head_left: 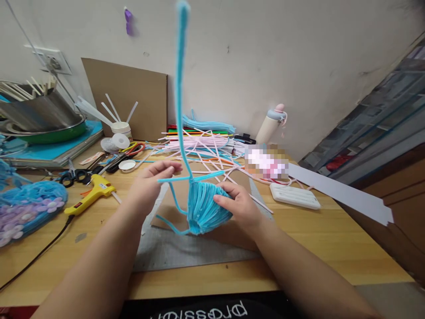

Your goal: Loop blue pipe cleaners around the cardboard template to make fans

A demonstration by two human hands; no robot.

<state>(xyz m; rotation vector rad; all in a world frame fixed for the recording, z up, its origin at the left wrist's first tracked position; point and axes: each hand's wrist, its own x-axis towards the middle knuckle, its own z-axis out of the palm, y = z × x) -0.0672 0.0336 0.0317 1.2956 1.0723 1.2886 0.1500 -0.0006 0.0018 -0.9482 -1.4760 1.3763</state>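
Observation:
A fan-shaped bundle of light-blue pipe cleaners (207, 206) is held above the table, pinched at its right side by my right hand (241, 201). One long pipe cleaner (180, 79) rises from its upper left corner. A short blue stem (207, 176) lies across the top, and two loose ends curl out to the left. My left hand (159, 175) is at the left end of that cross stem, its fingers loosely bent and the thumb close to them, with nothing seen between the tips. Under the bundle are a cardboard piece (232, 235) and a grey mat (159, 254).
A yellow glue gun (89, 195) with a cord, black-handled scissors (76, 175) and a blue flowered piece (29, 212) lie left. Behind are piled pipe cleaners (199, 144), a cardboard sheet (133, 97) and a bottle (270, 126). A white case (295, 196) lies right.

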